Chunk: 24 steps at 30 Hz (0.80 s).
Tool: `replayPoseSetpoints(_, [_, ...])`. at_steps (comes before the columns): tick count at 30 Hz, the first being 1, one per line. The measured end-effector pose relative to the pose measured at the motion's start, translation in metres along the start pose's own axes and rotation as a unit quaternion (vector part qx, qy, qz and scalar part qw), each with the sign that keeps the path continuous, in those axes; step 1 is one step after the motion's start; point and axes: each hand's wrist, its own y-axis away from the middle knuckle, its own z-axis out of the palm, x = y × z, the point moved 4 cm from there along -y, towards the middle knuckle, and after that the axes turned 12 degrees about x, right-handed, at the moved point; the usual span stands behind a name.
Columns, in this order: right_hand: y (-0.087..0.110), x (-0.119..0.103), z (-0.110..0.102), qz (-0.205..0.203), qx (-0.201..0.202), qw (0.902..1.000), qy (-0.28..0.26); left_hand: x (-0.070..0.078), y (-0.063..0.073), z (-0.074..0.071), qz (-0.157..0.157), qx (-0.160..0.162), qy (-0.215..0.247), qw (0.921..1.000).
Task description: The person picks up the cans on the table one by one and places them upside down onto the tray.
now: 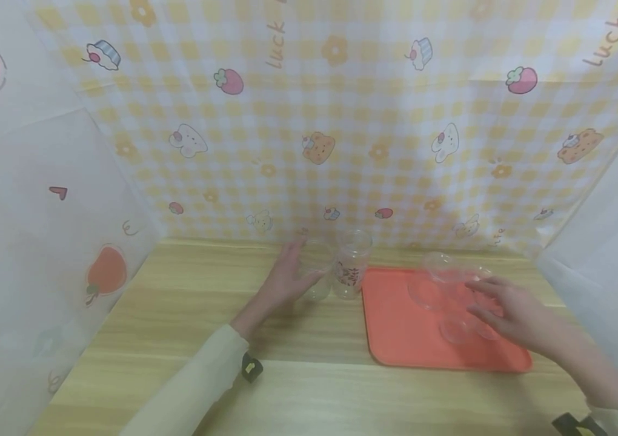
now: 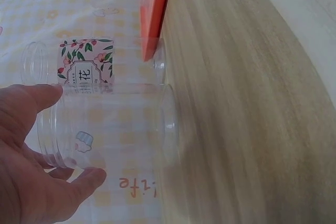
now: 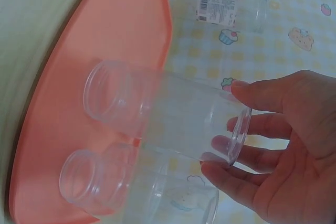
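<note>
The left grip [image 1: 286,277] clasps an upright jar [image 2: 118,127] near its rim, on the tabletop [image 1: 309,393]. The right grip [image 1: 515,309] holds an upside-down jar [image 3: 178,114] by its base, mouth toward the tray [image 1: 398,327].

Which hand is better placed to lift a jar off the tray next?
Probably the right hand: it is curled around an upturned jar over the tray; the left hand holds an upright jar outside it.

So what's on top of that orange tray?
On the orange tray are at least two clear jars, mouths down; the right hand grips one near its base. The hand hides part of the tray, and the overlapping see-through walls leave the exact count unclear.
</note>
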Motion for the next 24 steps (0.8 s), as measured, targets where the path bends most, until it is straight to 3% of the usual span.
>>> replayPoseSetpoints(9, [-0.002,-0.002,0.007,-0.026,0.003,0.9995,0.019,0.003,-0.002,-0.004,0.0,-0.029,-0.014,0.9995])
replayPoseSetpoints(18, [-0.003,-0.008,0.011,-0.073,0.03,0.9964,0.032,0.009,-0.014,-0.007,-0.012,-0.074,-0.045,0.9962])
replayPoseSetpoints(24, [-0.002,-0.008,0.012,-0.062,0.03,0.9972,0.028,0.013,-0.02,-0.01,-0.008,-0.091,-0.065,0.9937])
